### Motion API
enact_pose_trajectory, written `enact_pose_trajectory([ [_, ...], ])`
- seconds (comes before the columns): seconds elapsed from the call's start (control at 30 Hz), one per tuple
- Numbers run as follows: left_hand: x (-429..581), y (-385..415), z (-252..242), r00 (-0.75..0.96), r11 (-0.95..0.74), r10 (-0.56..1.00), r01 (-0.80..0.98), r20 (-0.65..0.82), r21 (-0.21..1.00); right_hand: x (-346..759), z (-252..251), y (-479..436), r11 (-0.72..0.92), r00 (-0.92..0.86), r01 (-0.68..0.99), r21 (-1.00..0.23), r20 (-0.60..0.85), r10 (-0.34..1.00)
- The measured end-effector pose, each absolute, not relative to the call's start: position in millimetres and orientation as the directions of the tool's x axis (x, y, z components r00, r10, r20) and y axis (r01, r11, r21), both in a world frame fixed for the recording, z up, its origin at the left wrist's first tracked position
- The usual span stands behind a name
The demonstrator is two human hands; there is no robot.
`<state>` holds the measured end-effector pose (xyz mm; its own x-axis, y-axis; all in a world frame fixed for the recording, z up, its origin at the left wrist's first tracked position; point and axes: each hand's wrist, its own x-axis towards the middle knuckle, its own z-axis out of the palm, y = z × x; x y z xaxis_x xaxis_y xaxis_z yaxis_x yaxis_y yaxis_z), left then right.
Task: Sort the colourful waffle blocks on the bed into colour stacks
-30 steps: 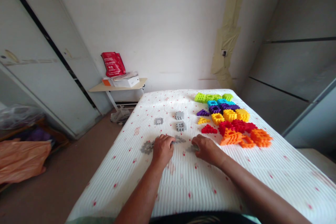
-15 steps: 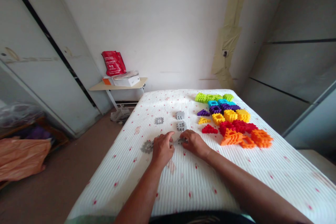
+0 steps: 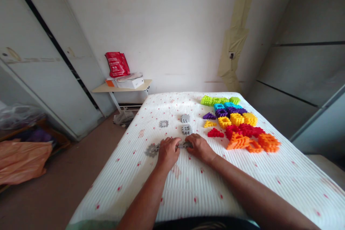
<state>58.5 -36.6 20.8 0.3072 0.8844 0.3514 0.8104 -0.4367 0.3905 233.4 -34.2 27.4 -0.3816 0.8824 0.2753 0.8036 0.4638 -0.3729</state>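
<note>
Both hands are low over the bed, a short way apart. My right hand (image 3: 201,148) is closed on a flat grey toothed building block (image 3: 183,145), whose right end its fingers cover. Thumb and fingers of my left hand (image 3: 169,152) pinch the left end of that same block. Just left of my left hand lie more grey toothed blocks (image 3: 151,150), partly hidden by the hand. Beyond the hands are two stacked-looking grey blocks, the nearer one (image 3: 186,129) windowed and the farther one (image 3: 185,118) solid-faced. A square grey frame block (image 3: 163,124) rests left of them.
Coloured blocks are grouped to the right: green (image 3: 215,100), light blue (image 3: 228,105), purple (image 3: 221,113), yellow (image 3: 237,118), red (image 3: 237,129) and orange (image 3: 242,141). They lie on a white quilted bed cover (image 3: 194,179). A small table (image 3: 101,88) with a red bag (image 3: 116,64) stands behind left.
My left hand's thumb and fingers have closed onto the left end of the grey block. More of the block shows between the hands. My right hand has barely moved.
</note>
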Motion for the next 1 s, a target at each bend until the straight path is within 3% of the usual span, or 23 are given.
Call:
enact_pose_trajectory([
  [0.3, 60, -37, 21, 0.329, -0.472, 0.86, 0.802, 0.389, 0.366, 245, 31, -38, 0.359, -0.309, 0.846, -0.394, 0.186, 0.933],
  [0.73, 60, -35, 19, 0.347, -0.486, 0.858, 0.785, 0.378, 0.384, 244, 25, -36, 0.399, -0.324, 0.815, -0.42, 0.241, 0.915],
  [1.0, 60, -35, 19, 0.353, -0.506, 0.843, 0.778, 0.407, 0.373, 244, 24, -35, 0.403, -0.333, 0.838, -0.369, 0.239, 0.912],
])
